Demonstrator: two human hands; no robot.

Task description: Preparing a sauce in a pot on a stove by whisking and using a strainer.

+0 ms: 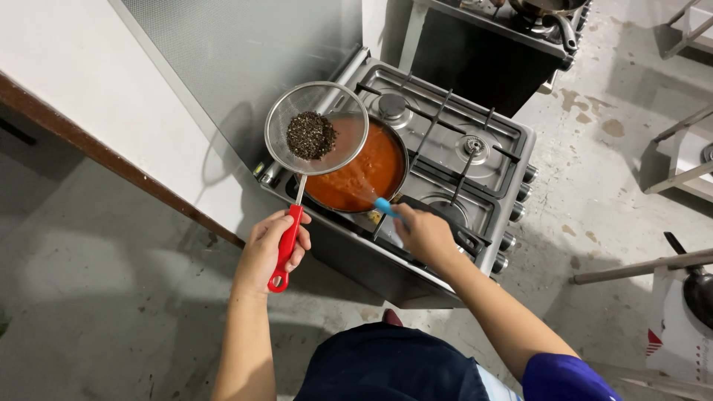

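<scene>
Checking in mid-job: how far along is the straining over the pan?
Looks done: orange-red sauce fills the pan on the stove, and dark solids sit in the mesh strainer. In hand: the left hand holds the strainer's red handle above the pan; the right hand grips a blue-handled utensil at the sauce. Left: the solids are not yet emptied out.

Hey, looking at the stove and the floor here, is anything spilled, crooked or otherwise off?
Nothing looks spilled around the pan of orange-red sauce. The left hand holds the strainer of dark bits level above it; the right hand holds a blue utensil. Only the concrete floor has blotchy stains beside the stove.
</scene>
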